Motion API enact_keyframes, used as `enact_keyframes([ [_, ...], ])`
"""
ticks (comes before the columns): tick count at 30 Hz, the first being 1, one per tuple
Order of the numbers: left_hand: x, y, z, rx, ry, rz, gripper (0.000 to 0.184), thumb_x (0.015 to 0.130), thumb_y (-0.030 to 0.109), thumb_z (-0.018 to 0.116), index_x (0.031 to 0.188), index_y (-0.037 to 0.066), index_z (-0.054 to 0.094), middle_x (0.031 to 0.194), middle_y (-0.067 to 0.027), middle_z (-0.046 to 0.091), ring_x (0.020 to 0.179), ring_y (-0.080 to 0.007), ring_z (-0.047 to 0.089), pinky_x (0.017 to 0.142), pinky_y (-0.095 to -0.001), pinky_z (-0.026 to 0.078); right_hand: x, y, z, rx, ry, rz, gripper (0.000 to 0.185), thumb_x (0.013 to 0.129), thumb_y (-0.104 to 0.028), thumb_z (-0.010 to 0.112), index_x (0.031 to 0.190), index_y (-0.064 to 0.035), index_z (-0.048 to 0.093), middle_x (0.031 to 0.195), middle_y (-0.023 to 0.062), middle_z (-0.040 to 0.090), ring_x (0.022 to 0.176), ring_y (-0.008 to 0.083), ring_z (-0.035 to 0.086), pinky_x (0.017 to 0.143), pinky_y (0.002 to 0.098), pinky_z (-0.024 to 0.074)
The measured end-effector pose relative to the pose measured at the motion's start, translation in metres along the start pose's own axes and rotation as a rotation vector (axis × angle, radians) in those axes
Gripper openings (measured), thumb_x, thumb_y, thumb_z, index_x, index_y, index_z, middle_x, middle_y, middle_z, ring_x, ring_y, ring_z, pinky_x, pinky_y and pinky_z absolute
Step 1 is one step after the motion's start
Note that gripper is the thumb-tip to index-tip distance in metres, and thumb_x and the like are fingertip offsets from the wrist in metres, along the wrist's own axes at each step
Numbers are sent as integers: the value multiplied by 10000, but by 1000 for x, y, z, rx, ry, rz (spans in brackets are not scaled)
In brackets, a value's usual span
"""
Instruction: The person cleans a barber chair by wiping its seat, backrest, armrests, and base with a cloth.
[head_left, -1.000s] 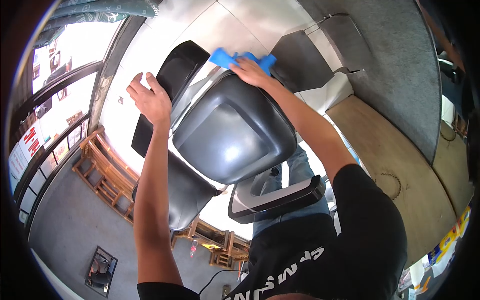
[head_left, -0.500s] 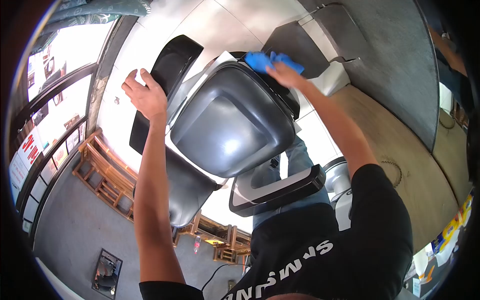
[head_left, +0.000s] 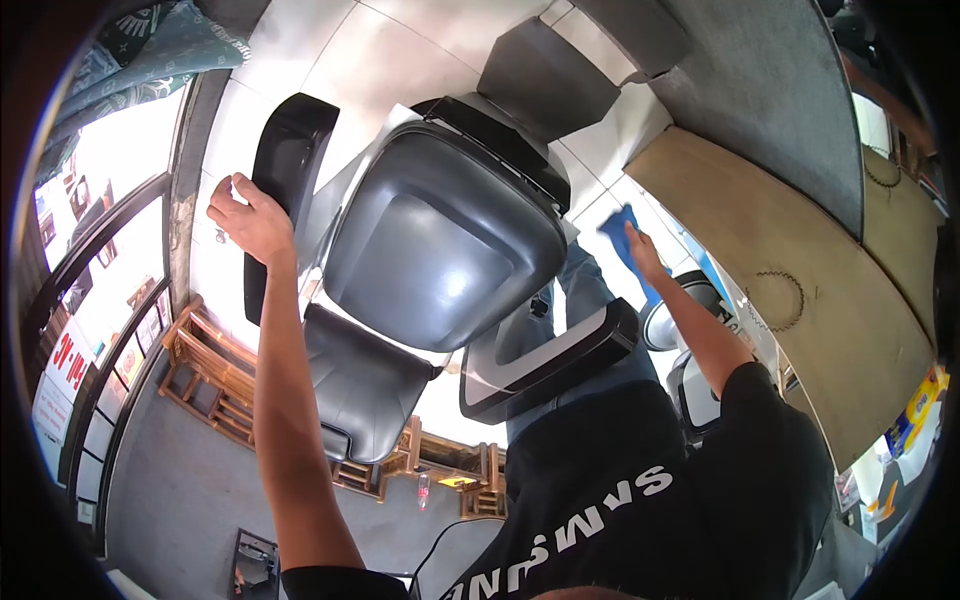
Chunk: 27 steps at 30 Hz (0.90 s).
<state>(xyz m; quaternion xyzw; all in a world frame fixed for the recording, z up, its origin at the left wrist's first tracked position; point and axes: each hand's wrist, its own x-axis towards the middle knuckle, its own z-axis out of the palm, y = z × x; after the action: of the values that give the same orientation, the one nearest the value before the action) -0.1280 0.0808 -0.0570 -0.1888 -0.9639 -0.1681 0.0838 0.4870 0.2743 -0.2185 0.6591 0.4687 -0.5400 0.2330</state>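
A barber-style chair with a black padded seat [head_left: 440, 240] stands in front of me. My left hand [head_left: 255, 222] is at its far-side armrest [head_left: 290, 150], the wrist overlapping the pad; the fingers are loosely bent and hold nothing. Whether the palm presses on the armrest I cannot tell. My right hand [head_left: 645, 252] grips a blue cloth [head_left: 622, 232], which hangs in the air to the right of the seat. The nearer armrest [head_left: 560, 365], black and grey, lies between the seat and my body.
A black backrest-like cushion [head_left: 365, 385] adjoins the seat at the lower left. A dark footrest panel [head_left: 550, 80] juts out at the top. The brown board [head_left: 770, 240] runs along the right. Bamboo benches [head_left: 215, 380] and a glass door frame [head_left: 110, 240] are at left.
My right hand has drawn the blue cloth away from the seat's upper edge, out to the right and toward me. My left hand stays by the far armrest as the view shifts.
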Motion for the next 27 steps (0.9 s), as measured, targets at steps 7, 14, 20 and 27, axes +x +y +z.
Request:
enact_keyframes([
  [7,-1,6,-2,-1,-12,-38,439,1061,397,468,1218,12,610,1163,-179,561,1097,-363,557,947,-503,449,-19,-55,100,-142,-43,-448,917,1030,-700,339,1479,91,448,1450,318,540,1395,443,485,1180,431,359],
  [14,-3,7,0,-17,-22,-38,414,1066,360,484,1215,-9,594,1180,-206,557,1147,-370,550,989,-483,444,7,79,34,-165,-264,-25,718,1075,-583,415,1300,65,626,1142,191,729,1018,302,716,973,388,537],
  [20,0,10,-5,-9,-38,-65,415,1069,352,479,1233,-13,590,1181,-206,553,1136,-372,556,989,-480,441,22,9,34,472,-103,-162,684,1098,-588,355,1333,-7,630,941,38,659,789,126,592,741,286,503],
  [27,-3,8,-2,-29,-14,-28,436,1070,367,479,1221,-27,589,1176,-209,553,1126,-379,558,979,-484,446,23,-235,137,-165,-281,-627,876,1054,-668,290,1571,37,352,1669,275,236,1573,365,202,1288,406,152],
])
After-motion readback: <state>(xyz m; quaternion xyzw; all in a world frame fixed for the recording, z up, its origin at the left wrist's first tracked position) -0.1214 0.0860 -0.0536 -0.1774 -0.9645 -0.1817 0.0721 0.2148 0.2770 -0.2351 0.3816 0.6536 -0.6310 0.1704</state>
